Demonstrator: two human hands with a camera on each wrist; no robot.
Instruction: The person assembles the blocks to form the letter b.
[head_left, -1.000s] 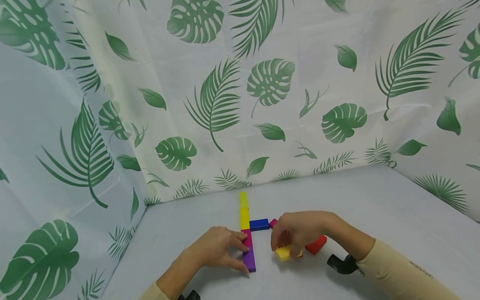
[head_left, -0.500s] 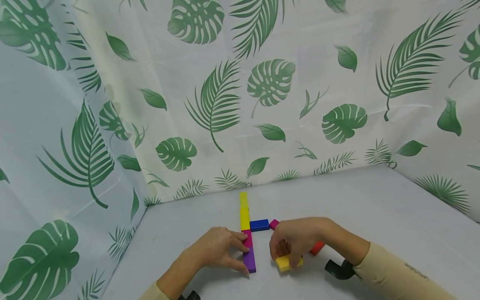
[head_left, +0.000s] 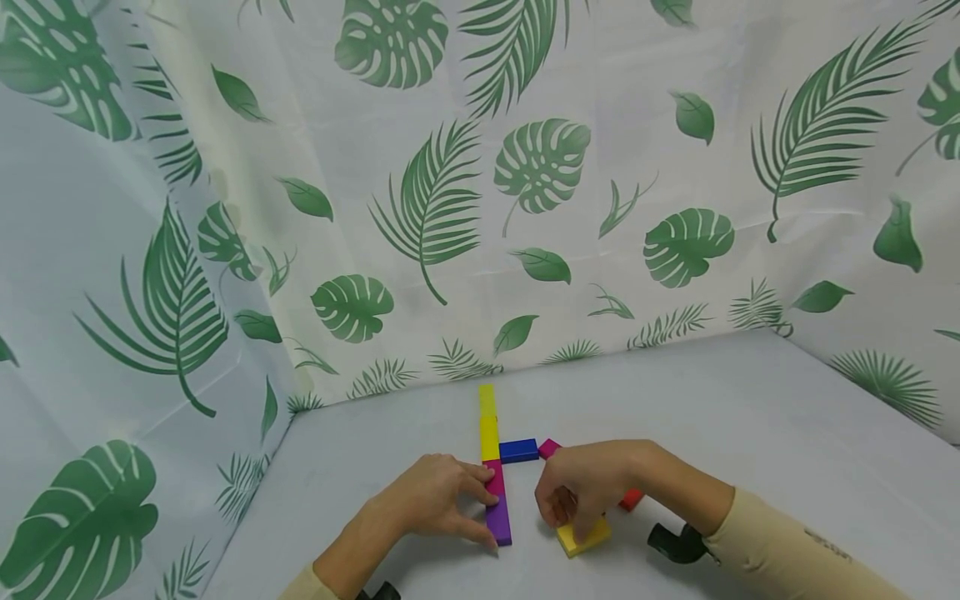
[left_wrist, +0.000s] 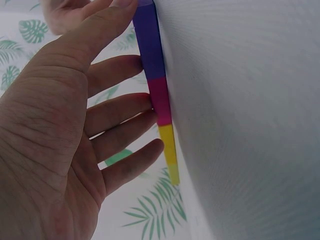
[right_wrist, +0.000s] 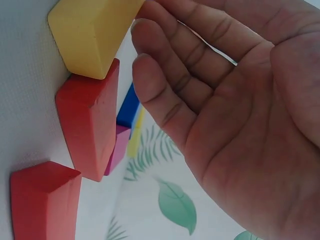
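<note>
In the head view my left hand [head_left: 431,496] lies along the left side of a straight row of blocks, fingers extended. Its fingertips touch the magenta block [head_left: 492,475] and the purple block [head_left: 498,525], with the thumb at the purple block's near end. Two yellow blocks [head_left: 489,433] continue the row away from me. To the right, my right hand [head_left: 596,475] pinches a loose yellow block [head_left: 583,537] low at the table, thumb over it. The right wrist view shows a red block [right_wrist: 90,125] right at that yellow block's end, the other fingers loosely curled.
A blue block [head_left: 519,451] sticks out rightward from the row, with a second magenta block [head_left: 549,447] at its end. Another red block [right_wrist: 45,200] lies beside the first. Leaf-printed cloth [head_left: 540,317] walls the white table [head_left: 712,400] at back and sides.
My right hand has moved the yellow block slightly toward me and turned it, covering more of the red blocks in the head view. My left hand has stayed in place.
</note>
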